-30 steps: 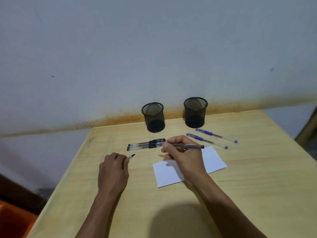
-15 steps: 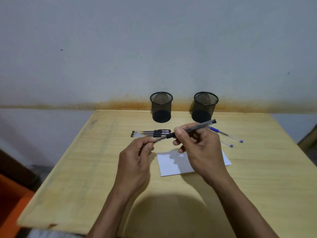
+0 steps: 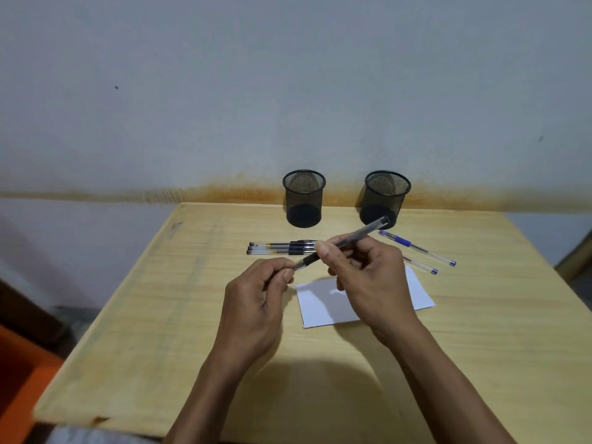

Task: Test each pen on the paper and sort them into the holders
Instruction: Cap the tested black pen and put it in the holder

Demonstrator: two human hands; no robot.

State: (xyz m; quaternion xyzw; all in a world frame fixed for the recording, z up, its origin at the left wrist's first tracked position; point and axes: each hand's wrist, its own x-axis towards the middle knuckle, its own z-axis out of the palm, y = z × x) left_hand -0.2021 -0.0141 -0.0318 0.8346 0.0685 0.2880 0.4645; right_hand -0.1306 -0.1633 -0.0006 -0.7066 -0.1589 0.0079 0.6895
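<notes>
My right hand (image 3: 371,283) grips a black pen (image 3: 362,233) by its dark grip, held tilted above the white paper (image 3: 320,306). The fingers of my left hand (image 3: 253,309) pinch a small pen cap (image 3: 299,266) right at the pen's tip; the cap is mostly hidden. A few black pens (image 3: 278,248) lie side by side left of the paper. Two blue pens (image 3: 416,248) lie to the right, one partly behind my right hand. Two black mesh holders stand at the back, the left holder (image 3: 303,198) and the right holder (image 3: 386,197); neither shows a pen inside.
The wooden table (image 3: 480,331) stands against a grey wall, with its left and front edges in view. An orange object (image 3: 19,379) sits on the floor beyond the front left corner.
My right hand lifted the black pen off the paper and tilted it. My left hand rose from the table and brought the cap to the pen's tip.
</notes>
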